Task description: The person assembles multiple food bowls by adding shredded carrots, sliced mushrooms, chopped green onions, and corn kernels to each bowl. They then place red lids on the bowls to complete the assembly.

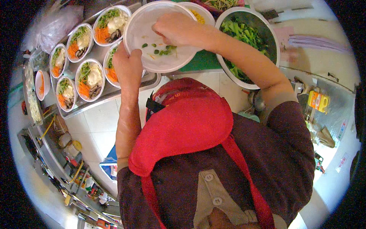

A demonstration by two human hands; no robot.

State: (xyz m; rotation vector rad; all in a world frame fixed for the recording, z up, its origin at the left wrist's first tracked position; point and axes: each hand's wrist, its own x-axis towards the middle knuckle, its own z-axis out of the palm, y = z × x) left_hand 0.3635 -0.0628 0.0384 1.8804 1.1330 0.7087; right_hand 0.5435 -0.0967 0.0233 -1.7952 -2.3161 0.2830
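Right hand (177, 28): fingers curled downward inside a large, round, translucent white plastic bowl (137, 32); whether they are closed on anything, cannot tell. Left hand (129, 63): gripping the bowl's near-left rim, thumb at the edge. Count: 2 hands, 1 large bowl between them.

Contents of large bowl: small dark-green and light-green slices (163, 50), several, some overlapping, exact count not possible; a few thin orange shreds beside them. The slices lie on the bowl floor, below the right fingertips in view, apart from them, and to the right of the left thumb.

All places below are relative to the large bowl.

Left: 6 small round white bowls (90, 80), each with green shoots, orange shreds, dark strips and a creamy white portion; the nearest is partly hidden by the left hand. Farther left: 1 small white bowl of orange shreds only (42, 84). Beneath the filled ones: silver metal tray (93, 105).

Just behind, to the right: 1 white bowl of yellow kernels (199, 16), partly covered. Right: 1 wide silver metal bowl (277, 51) of chopped leafy greens (244, 36). Between, underneath: flat green board (204, 62).
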